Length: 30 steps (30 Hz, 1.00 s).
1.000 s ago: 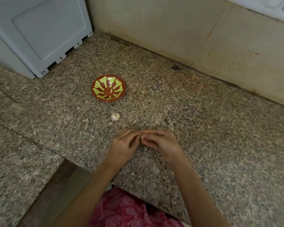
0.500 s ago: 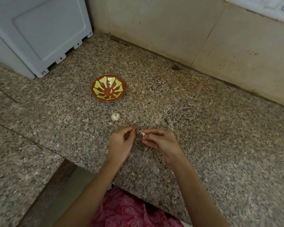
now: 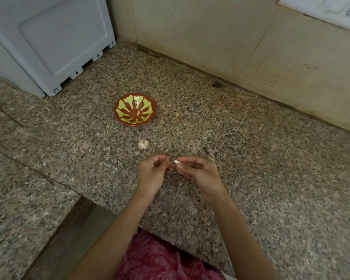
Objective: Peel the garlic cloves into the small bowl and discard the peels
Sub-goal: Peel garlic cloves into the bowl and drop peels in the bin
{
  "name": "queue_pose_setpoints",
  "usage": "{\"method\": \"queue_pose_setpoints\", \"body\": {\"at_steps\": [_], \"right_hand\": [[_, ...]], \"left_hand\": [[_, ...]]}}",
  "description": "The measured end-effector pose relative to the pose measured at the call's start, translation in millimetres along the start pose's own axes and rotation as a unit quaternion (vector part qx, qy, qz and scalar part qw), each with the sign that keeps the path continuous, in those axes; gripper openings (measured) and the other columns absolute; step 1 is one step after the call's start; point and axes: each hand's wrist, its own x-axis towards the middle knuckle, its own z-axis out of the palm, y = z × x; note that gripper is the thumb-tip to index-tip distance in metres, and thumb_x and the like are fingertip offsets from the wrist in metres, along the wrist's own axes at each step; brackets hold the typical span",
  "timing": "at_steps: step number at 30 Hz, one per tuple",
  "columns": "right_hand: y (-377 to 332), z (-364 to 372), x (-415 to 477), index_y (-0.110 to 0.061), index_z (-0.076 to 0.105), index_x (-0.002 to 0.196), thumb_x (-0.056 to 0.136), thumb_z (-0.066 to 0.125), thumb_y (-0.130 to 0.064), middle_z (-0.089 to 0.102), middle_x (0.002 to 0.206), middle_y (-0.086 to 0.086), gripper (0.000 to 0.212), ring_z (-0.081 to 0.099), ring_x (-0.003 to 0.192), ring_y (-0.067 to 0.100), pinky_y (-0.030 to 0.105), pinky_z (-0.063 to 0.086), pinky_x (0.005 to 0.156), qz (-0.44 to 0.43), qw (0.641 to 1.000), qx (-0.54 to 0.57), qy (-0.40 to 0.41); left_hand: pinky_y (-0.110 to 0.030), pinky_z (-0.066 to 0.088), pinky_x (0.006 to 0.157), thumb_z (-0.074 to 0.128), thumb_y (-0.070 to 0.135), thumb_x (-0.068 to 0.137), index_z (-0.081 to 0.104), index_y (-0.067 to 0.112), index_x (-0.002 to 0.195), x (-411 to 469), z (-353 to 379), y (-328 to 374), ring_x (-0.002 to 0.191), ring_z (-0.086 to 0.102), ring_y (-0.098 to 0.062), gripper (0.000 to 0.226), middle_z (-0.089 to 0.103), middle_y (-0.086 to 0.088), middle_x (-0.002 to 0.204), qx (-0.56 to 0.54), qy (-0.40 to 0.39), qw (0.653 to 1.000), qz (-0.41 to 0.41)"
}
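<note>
A small red bowl [image 3: 135, 109] with yellow-green petal shapes stands on the speckled granite counter [image 3: 251, 158]; a pale clove seems to lie in it. In front of the bowl lies a garlic bulb piece [image 3: 143, 144]. Nearer to me, my left hand [image 3: 152, 174] and my right hand [image 3: 198, 174] meet just above the counter. Between their fingertips is a white garlic clove [image 3: 177, 162]. My right hand pinches the clove, and my left thumb and fingers pinch at its skin.
A white appliance [image 3: 49, 43] stands at the back left of the counter. A beige tiled wall [image 3: 220, 37] closes the back, with a dark spot [image 3: 216, 84] at its foot. The counter's front edge runs just under my forearms.
The hands first met, then my left hand pulled a little away to the left, and now it is back at the clove. More white clove shows between the fingertips.
</note>
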Motion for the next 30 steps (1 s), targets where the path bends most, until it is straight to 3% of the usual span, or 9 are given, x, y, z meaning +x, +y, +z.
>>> {"method": "queue_pose_setpoints", "body": {"at_steps": [2, 6, 8, 16, 19, 23, 27, 30], "right_hand": [[-0.7, -0.3, 0.7, 0.003, 0.072, 0.098, 0.078, 0.073, 0.011, 0.075, 0.098, 0.018, 0.022, 0.073, 0.091, 0.024, 0.025, 0.059, 0.077, 0.005, 1.0, 0.004, -0.001], [2.1, 3.6, 2.5, -0.001, 0.074, 0.09, 0.078, 0.073, 0.011, 0.076, 0.089, 0.014, 0.017, 0.073, 0.082, 0.021, 0.024, 0.06, 0.073, -0.013, 0.997, -0.028, 0.065], [1.7, 4.4, 1.9, -0.001, 0.075, 0.088, 0.078, 0.073, 0.012, 0.076, 0.088, 0.014, 0.017, 0.073, 0.079, 0.02, 0.023, 0.059, 0.07, -0.019, 0.997, -0.025, 0.075], [0.7, 1.0, 0.8, -0.002, 0.074, 0.091, 0.08, 0.07, 0.013, 0.076, 0.085, 0.01, 0.018, 0.074, 0.081, 0.02, 0.026, 0.061, 0.075, -0.009, 0.998, 0.01, 0.068], [1.0, 1.4, 2.3, -0.002, 0.074, 0.091, 0.08, 0.07, 0.013, 0.076, 0.087, 0.011, 0.018, 0.074, 0.083, 0.021, 0.025, 0.06, 0.075, -0.005, 0.997, 0.022, 0.069], [2.8, 2.1, 4.5, 0.0, 0.074, 0.093, 0.08, 0.071, 0.012, 0.076, 0.091, 0.013, 0.018, 0.074, 0.086, 0.021, 0.027, 0.06, 0.078, -0.006, 0.998, 0.024, 0.064], [3.8, 4.0, 4.8, 0.0, 0.074, 0.093, 0.079, 0.071, 0.012, 0.076, 0.09, 0.014, 0.018, 0.074, 0.085, 0.021, 0.027, 0.06, 0.077, -0.012, 0.998, 0.021, 0.058], [4.0, 4.2, 5.2, 0.0, 0.074, 0.092, 0.08, 0.071, 0.012, 0.076, 0.092, 0.014, 0.017, 0.074, 0.085, 0.02, 0.025, 0.059, 0.074, -0.017, 0.998, 0.023, 0.053]], "left_hand": [[-0.019, 0.051, 0.067, 0.064, 0.008, 0.09, 0.073, 0.011, 0.083, -1.1, 0.5, 2.0, 0.069, 0.065, -0.01, 0.011, 0.071, -0.003, 0.077, 0.0, 0.004, 1.0, -0.004], [-0.009, 0.043, 0.053, 0.063, 0.01, 0.091, 0.069, 0.012, 0.091, -6.4, 3.7, 4.6, 0.058, 0.057, -0.003, 0.006, 0.067, 0.005, 0.077, 0.187, 0.052, 0.976, 0.094], [-0.006, 0.041, 0.052, 0.064, 0.009, 0.091, 0.069, 0.012, 0.094, -8.0, 4.4, 6.6, 0.058, 0.054, 0.004, 0.007, 0.064, 0.006, 0.077, 0.215, 0.059, 0.967, 0.12], [-0.005, 0.046, 0.078, 0.065, 0.002, 0.088, 0.074, 0.014, 0.098, -3.8, -2.5, 2.3, 0.083, 0.063, 0.004, 0.018, 0.071, 0.006, 0.095, 0.188, 0.031, 0.971, 0.143], [-0.01, 0.049, 0.077, 0.068, 0.003, 0.086, 0.075, 0.016, 0.096, -3.5, -2.0, 0.8, 0.083, 0.064, 0.002, 0.018, 0.071, 0.009, 0.093, 0.179, 0.021, 0.97, 0.161], [-0.017, 0.047, 0.057, 0.066, 0.009, 0.089, 0.075, 0.016, 0.093, -3.8, 1.0, 0.7, 0.062, 0.06, -0.006, 0.012, 0.068, 0.009, 0.078, 0.145, 0.019, 0.98, 0.133], [-0.014, 0.05, 0.073, 0.069, 0.011, 0.087, 0.076, 0.017, 0.094, -0.7, 4.2, 1.3, 0.077, 0.065, 0.001, 0.011, 0.072, 0.009, 0.086, 0.077, 0.027, 0.995, 0.056], [-0.018, 0.052, 0.076, 0.071, 0.012, 0.085, 0.075, 0.018, 0.089, 1.1, 5.8, 2.1, 0.082, 0.067, -0.007, 0.008, 0.073, 0.005, 0.087, 0.013, 0.029, 0.999, -0.002]]}}
